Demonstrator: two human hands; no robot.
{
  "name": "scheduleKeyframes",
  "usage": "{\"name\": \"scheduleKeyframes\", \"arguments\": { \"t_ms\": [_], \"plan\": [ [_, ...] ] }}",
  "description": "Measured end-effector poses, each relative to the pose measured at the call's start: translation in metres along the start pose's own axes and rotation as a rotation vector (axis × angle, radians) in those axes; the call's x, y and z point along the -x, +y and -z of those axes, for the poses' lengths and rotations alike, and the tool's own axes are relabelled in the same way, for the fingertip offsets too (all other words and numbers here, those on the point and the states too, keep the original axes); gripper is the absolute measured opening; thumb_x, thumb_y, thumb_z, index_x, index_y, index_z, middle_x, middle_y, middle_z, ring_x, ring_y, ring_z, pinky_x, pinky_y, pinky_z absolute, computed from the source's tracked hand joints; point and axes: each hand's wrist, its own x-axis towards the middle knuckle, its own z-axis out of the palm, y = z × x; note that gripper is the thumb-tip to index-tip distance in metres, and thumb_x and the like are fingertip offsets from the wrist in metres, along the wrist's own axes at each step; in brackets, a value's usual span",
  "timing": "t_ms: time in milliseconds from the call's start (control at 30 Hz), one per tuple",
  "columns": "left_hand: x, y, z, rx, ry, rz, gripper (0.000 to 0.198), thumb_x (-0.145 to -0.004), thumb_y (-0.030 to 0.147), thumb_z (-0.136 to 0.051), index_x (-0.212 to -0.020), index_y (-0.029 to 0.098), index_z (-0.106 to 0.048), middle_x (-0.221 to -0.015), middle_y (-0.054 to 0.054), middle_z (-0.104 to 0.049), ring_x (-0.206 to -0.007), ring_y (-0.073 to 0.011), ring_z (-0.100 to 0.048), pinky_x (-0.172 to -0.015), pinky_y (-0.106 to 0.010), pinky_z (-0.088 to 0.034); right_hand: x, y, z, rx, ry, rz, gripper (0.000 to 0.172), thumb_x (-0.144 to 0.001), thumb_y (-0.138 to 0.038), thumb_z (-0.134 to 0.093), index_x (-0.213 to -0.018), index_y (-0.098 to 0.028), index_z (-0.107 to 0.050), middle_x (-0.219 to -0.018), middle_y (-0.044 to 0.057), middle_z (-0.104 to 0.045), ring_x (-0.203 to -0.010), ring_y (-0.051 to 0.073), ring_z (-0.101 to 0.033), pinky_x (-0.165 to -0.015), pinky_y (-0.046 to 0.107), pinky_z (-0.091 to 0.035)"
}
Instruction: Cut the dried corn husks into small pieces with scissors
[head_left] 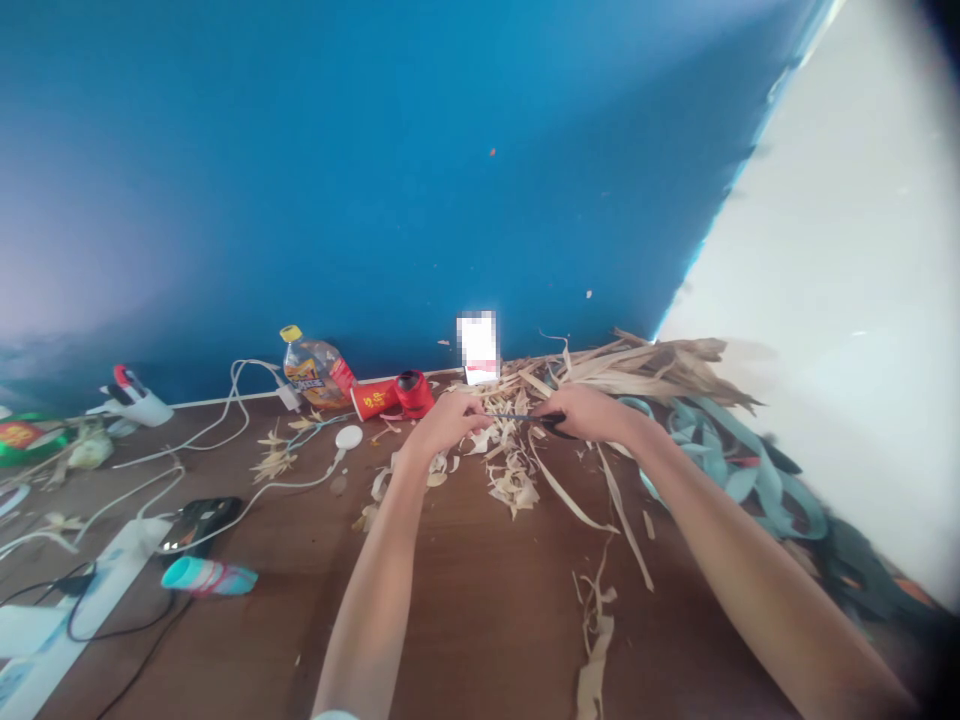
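My right hand [581, 410] is closed around the dark handles of a pair of scissors [553, 424], whose thin blades point left toward my other hand. Fingers pinched together, my left hand [455, 420] is at the blade tips; what it holds is too small to make out. Below and between both hands lie pale curled husk scraps [514, 485] on the brown table [480, 620]. Long dry husk strips [660, 365] are heaped behind my right hand, and a narrow strip [626, 520] trails toward the front.
A lit phone [480, 350] stands against the blue wall. Left of it are red cans [379, 398] and a plastic bottle [315, 370]. White cables, a dark phone [201, 520], a turquoise roll [210, 577] and a power strip [97, 590] lie left. Green ribbon [750, 470] coils right.
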Motion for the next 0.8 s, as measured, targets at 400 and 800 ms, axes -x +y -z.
{"name": "scheduleKeyframes", "arguments": {
  "t_ms": [400,800],
  "plan": [
    [-0.022,-0.006,-0.029,0.599,0.381,-0.065,0.029,-0.078,0.044,-0.061,-0.082,0.015,-0.062,-0.082,-0.006,-0.068,-0.064,-0.0125,-0.058,-0.054,-0.023,-0.039,-0.005,-0.011,-0.009,-0.156,0.371,-0.226,0.020,-0.074,-0.035,-0.060,-0.088,-0.021,-0.064,-0.061,-0.001,-0.065,-0.051,0.013,-0.050,-0.051,0.024,-0.028],
    [-0.034,0.011,-0.063,1.332,0.670,0.061,0.028,-0.073,0.038,-0.071,-0.075,0.018,-0.052,-0.071,0.003,-0.052,-0.058,-0.0040,-0.045,-0.053,-0.016,-0.034,-0.021,-0.035,-0.048,-0.001,0.701,-0.234,0.021,-0.073,-0.028,-0.058,-0.091,-0.025,-0.068,-0.067,0.000,-0.067,-0.060,0.016,-0.057,-0.057,0.024,-0.032]
  ]
}}
